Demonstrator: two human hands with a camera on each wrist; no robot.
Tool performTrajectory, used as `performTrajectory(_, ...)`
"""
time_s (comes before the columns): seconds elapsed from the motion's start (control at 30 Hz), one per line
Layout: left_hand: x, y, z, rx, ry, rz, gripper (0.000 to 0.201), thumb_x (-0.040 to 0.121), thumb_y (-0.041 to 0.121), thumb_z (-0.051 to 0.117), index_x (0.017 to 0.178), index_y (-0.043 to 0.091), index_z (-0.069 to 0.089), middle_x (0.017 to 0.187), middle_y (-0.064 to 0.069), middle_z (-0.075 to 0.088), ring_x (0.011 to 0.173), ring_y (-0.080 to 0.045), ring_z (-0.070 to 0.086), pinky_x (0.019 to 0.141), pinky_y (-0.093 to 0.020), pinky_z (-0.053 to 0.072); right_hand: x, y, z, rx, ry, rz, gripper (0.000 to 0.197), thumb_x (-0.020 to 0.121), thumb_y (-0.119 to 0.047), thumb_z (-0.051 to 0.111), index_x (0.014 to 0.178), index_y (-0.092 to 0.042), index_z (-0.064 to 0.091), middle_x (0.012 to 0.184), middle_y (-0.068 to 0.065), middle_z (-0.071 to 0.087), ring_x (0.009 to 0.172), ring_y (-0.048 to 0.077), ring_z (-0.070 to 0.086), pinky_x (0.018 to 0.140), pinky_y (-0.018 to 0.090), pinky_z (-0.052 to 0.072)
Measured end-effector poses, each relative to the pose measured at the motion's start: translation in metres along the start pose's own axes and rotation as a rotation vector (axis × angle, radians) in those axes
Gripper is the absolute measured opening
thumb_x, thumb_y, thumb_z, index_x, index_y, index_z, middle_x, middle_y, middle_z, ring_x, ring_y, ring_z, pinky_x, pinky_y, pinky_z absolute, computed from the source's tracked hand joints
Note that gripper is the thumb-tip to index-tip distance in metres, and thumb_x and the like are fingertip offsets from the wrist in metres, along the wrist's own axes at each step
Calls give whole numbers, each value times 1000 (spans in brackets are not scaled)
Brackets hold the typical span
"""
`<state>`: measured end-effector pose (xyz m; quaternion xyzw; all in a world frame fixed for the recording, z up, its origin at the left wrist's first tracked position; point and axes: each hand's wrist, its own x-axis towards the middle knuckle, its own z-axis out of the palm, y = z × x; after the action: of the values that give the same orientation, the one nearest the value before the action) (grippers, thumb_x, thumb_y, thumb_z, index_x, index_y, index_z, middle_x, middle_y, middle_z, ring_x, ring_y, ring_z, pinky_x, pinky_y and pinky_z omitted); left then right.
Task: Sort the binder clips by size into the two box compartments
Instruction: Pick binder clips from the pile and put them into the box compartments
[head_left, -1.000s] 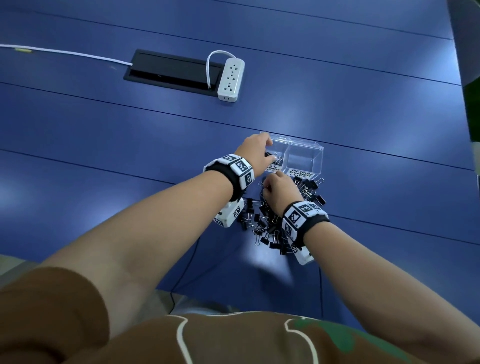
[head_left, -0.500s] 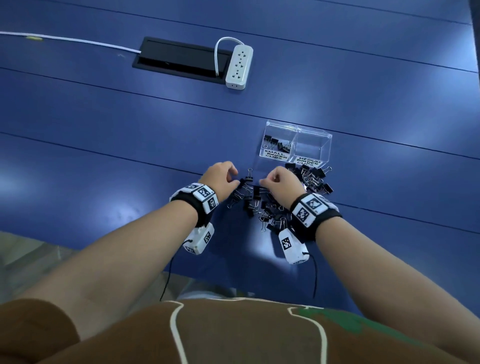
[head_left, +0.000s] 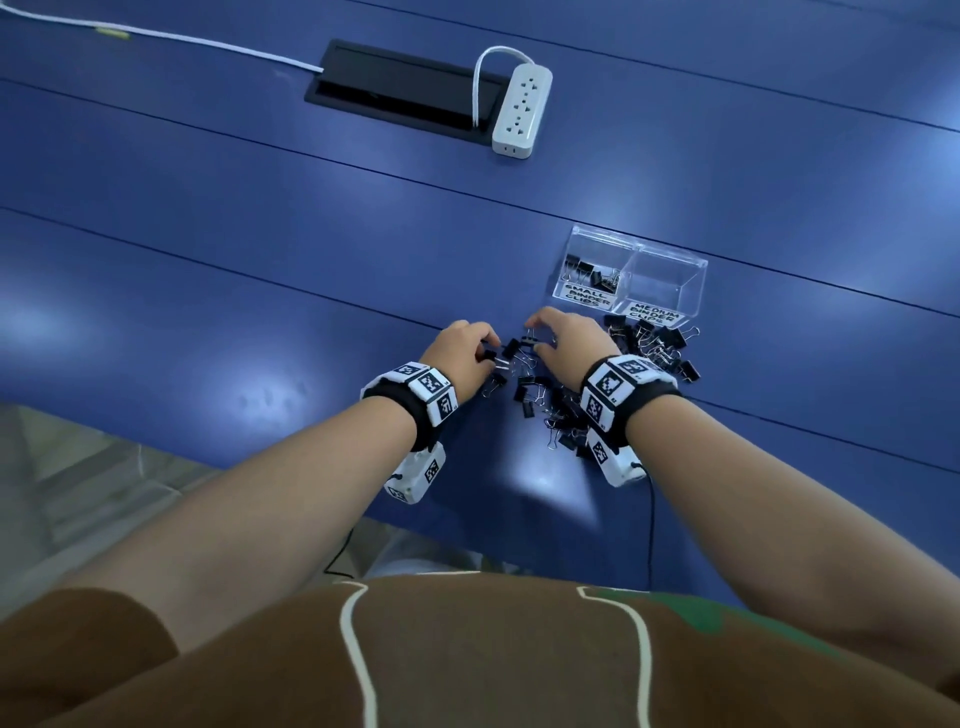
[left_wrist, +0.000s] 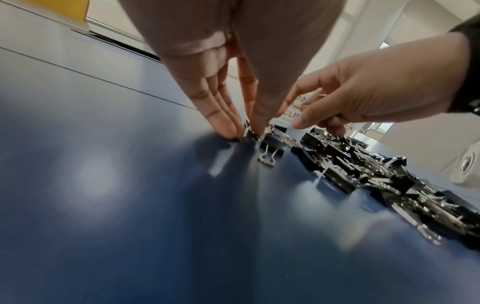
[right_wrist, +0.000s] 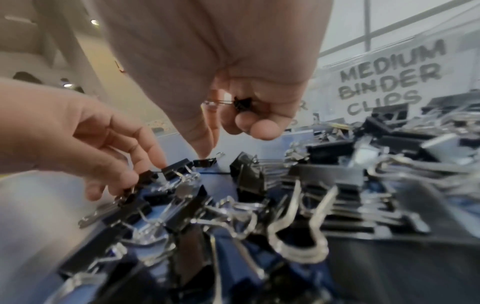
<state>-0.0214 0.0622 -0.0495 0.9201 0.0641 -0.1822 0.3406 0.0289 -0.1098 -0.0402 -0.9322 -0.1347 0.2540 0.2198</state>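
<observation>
binder clips (head_left: 566, 400): a loose black heap on the blue desk (head_left: 260, 249), just in front of the clear two-compartment box (head_left: 631, 278) and spilling to its right. small and medium look mixed together in the heap.

box: the left compartment (head_left: 589, 270), labelled small binder clips, holds a few clips. the right compartment (head_left: 662, 283), labelled medium binder clips, looks bare from the head view.

progress, as a judgement: early. only a handful sorted, all small; nearly the whole heap is left, and no medium clip is placed yet.

left hand (head_left: 462, 356): down at the left edge of the heap, fingertips (left_wrist: 226, 125) on the desk, closing on a small clip (left_wrist: 250, 134). looks like a pinch on it; not lifted.

right hand (head_left: 569, 340): the wrist view shows a small clip (right_wrist: 241, 102) tucked in the curled fingers against the palm, while the index finger (right_wrist: 205, 144) reaches down to another small clip (right_wrist: 205, 162) on the desk. seems to be gathering several before a trip to the box.

further out: a white power strip (head_left: 522, 111) beside a black cable hatch (head_left: 405, 96), well apart from the work.

risk: the wire handles tangle, so one clip may drag neighbours.
</observation>
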Motion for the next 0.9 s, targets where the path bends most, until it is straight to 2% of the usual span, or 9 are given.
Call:
performTrajectory(0.07, 0, 2, -2, -18, 44, -21, 17, 86, 9, 59, 103, 11, 60, 99, -8, 54, 78, -19, 52, 83, -32, 49, 4, -1, 4, -41, -38, -8, 31, 89, -21, 54, 119, -28, 51, 111, 10, 61, 94, 29, 60, 80, 39, 53)
performTrajectory(0.13, 0, 3, -6, -24, 76, -22, 14, 86, 12, 59, 99, 12, 59, 99, -7, 54, 77, -20, 54, 80, -32, 50, 5, 1, 7, -61, -31, -10, 26, 89, -23, 55, 114, -26, 51, 108, 10, 60, 92, 29, 58, 77, 38, 52)
performTrajectory(0.27, -9, 8, -6, 99, -18, 73, 15, 83, 22, 62, 95, 16, 55, 90, 2, 49, 80, -21, 55, 72, -30, 46, 2, 7, 9, 4, 24, 3, 13, 91, -22, 53, 104, -19, 51, 103, 10, 59, 86, 27, 55, 77, 39, 50)
performTrajectory(0.43, -15, 8, 12, 265, -106, 105, 19, 85, 20, 58, 102, 13, 54, 108, -8, 48, 90, -30, 56, 77, -44, 53, -2, 6, 3, 42, 57, -35, 16, 98, -18, 41, 101, -8, 52, 104, 13, 58, 95, 29, 53, 79, 34, 42)
performTrajectory(0.53, -16, 11, 17, 272, -117, 135, 17, 86, 15, 53, 102, 10, 53, 110, -10, 48, 99, -32, 51, 79, -46, 51, -7, 2, -11, 51, 104, -13, 25, 101, -27, 34, 94, -7, 48, 90, 9, 56, 79, 24, 52, 69, 32, 39)
performTrajectory(0.6, -15, 15, 17, 301, -131, 142, 20, 86, 14, 52, 106, 11, 52, 113, -9, 49, 103, -29, 50, 78, -42, 50, -8, 0, -27, 116, 200, -16, 32, 101, -33, 29, 91, -8, 46, 79, 5, 54, 68, 23, 51, 64, 34, 42)
performTrajectory(0.67, -15, 18, 15, 308, -133, 158, 23, 85, 10, 51, 108, 11, 51, 113, -10, 48, 90, -29, 51, 70, -38, 47, -2, 1, -48, 189, 337, 3, 34, 101, -35, 29, 93, -8, 48, 75, 3, 54, 66, 23, 51, 63, 38, 46)
performTrajectory(0.77, -14, 19, 14, 242, -146, 178, 26, 82, 3, 52, 107, 9, 51, 112, -13, 47, 68, -31, 50, 66, -39, 49, 13, 5, -75, 179, 424, 73, 31, 100, -31, 32, 98, -4, 49, 88, 11, 59, 76, 29, 54, 70, 41, 47)
performTrajectory(0.9, -13, 21, 13, 221, -169, 220, 33, 83, 0, 51, 113, 13, 53, 109, -12, 44, 66, -32, 49, 62, -34, 44, 23, 10, -86, 76, 345, 82, 25, 98, -23, 40, 108, -3, 51, 111, 18, 56, 94, 31, 54, 82, 38, 44)
